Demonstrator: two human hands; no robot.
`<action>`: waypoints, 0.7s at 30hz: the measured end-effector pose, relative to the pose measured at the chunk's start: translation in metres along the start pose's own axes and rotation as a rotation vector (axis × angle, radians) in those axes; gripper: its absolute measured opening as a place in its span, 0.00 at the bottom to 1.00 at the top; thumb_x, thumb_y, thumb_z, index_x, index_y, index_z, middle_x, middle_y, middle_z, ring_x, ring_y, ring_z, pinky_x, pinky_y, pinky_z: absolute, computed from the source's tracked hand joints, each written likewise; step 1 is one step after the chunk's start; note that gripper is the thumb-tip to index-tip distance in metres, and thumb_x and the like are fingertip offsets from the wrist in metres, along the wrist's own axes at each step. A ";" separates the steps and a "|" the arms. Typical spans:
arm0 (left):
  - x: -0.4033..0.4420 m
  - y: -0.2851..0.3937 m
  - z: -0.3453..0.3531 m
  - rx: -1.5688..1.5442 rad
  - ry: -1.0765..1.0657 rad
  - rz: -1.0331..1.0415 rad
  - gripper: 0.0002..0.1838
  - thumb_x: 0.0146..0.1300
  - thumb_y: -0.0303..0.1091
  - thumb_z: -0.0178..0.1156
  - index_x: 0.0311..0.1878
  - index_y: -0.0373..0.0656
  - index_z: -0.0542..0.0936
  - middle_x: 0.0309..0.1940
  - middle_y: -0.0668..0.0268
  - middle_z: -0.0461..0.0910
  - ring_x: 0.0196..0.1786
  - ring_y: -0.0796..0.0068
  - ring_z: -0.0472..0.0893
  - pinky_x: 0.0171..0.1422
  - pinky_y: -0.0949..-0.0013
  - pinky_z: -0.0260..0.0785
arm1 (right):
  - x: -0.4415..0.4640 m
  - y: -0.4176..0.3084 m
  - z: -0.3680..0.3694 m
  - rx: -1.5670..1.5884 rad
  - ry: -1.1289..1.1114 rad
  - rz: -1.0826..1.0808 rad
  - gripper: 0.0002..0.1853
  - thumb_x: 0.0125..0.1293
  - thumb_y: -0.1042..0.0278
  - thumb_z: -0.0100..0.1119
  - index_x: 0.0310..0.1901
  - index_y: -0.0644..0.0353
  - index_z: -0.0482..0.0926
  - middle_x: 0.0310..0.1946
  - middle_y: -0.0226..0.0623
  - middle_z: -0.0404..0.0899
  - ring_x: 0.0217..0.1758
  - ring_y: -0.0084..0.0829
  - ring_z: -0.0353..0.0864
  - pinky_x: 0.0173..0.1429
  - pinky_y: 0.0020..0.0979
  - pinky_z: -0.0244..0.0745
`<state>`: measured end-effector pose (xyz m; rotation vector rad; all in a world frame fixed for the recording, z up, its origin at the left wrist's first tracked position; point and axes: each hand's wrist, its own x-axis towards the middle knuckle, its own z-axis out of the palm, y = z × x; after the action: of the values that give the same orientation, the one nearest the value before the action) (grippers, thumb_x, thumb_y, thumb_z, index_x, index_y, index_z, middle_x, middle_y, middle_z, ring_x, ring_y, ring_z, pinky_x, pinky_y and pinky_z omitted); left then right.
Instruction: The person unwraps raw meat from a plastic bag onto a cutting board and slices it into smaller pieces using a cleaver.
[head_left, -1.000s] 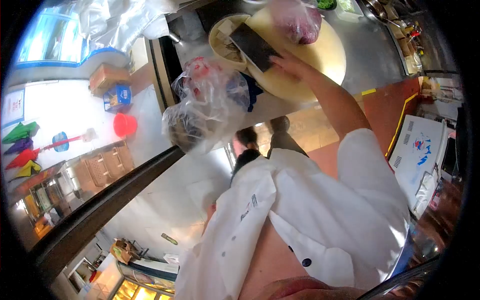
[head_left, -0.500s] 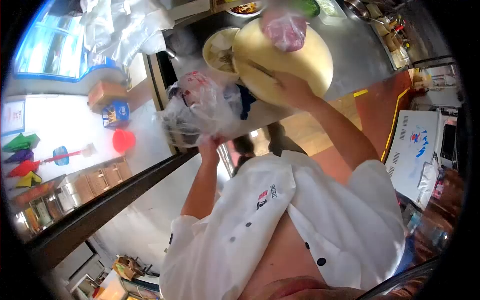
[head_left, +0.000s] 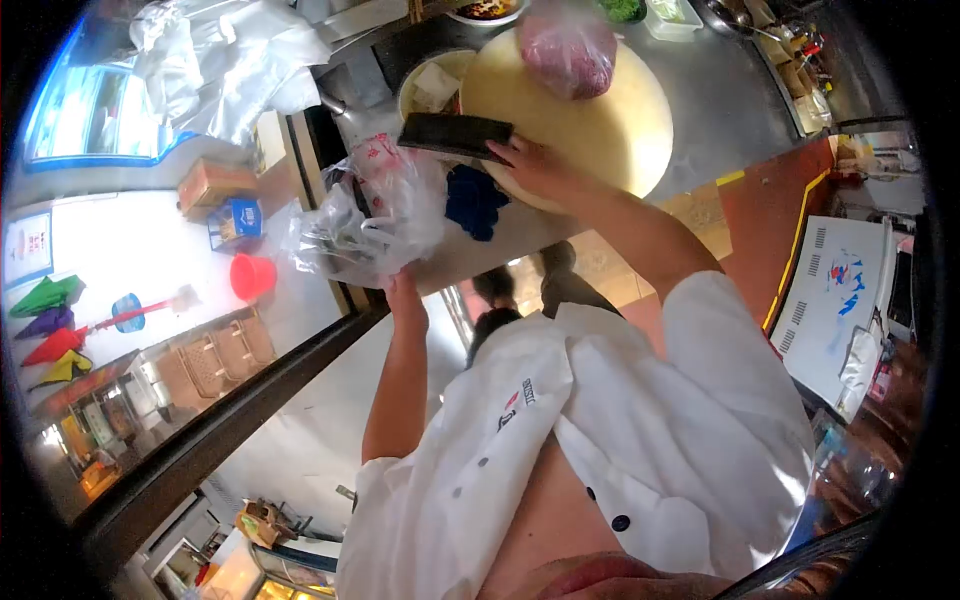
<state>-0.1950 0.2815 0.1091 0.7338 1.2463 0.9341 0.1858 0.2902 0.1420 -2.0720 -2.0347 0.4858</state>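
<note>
My right hand (head_left: 540, 170) grips a dark, wide-bladed cleaver (head_left: 455, 132) by its handle. The blade points left over the edge of a bowl (head_left: 410, 88) with pale pieces in it. Beneath the wrist lies a round yellowish cutting board (head_left: 625, 125), bearing a clear bag of reddish meat (head_left: 568, 55) at its far side. My left hand (head_left: 405, 298) is closed on the lower edge of a thin plastic bag (head_left: 370, 215) with red print. A dark blue cloth (head_left: 474, 202) lies between bag and board.
A dish of dark red food (head_left: 487, 10), greens (head_left: 622, 10) and a white container (head_left: 673, 18) stand behind the board on the metal counter (head_left: 725, 110). Crumpled plastic (head_left: 225, 65) hangs at upper left. A red cup (head_left: 252, 276) is at left.
The cleaver has swung from over the board, edge-on, to flat above the bowl at left. The plastic bag has shifted slightly left and down with my left hand, baring more blue cloth.
</note>
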 end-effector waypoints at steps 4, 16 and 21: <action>0.001 -0.023 -0.012 0.292 -0.126 0.163 0.26 0.75 0.37 0.56 0.73 0.40 0.67 0.66 0.63 0.72 0.65 0.67 0.72 0.69 0.62 0.65 | -0.072 0.035 0.003 -0.034 -0.058 0.118 0.30 0.76 0.53 0.49 0.77 0.44 0.63 0.64 0.53 0.71 0.65 0.54 0.76 0.63 0.49 0.78; 0.174 -0.022 0.032 1.039 0.024 0.537 0.14 0.71 0.36 0.58 0.54 0.39 0.75 0.41 0.48 0.80 0.42 0.48 0.80 0.48 0.52 0.75 | -0.278 0.015 -0.074 0.371 0.286 0.423 0.22 0.74 0.60 0.60 0.65 0.60 0.76 0.38 0.45 0.78 0.37 0.42 0.80 0.44 0.42 0.77; 0.060 -0.023 0.058 0.148 0.472 0.392 0.22 0.68 0.45 0.67 0.47 0.33 0.77 0.41 0.50 0.81 0.39 0.57 0.80 0.48 0.57 0.74 | -0.262 0.055 -0.071 0.697 0.297 0.604 0.19 0.77 0.55 0.57 0.55 0.65 0.79 0.32 0.43 0.80 0.34 0.34 0.79 0.40 0.39 0.74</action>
<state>-0.1308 0.3267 0.0727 0.9279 1.6293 1.4030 0.2631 0.0340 0.2128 -2.0758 -0.8619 0.7795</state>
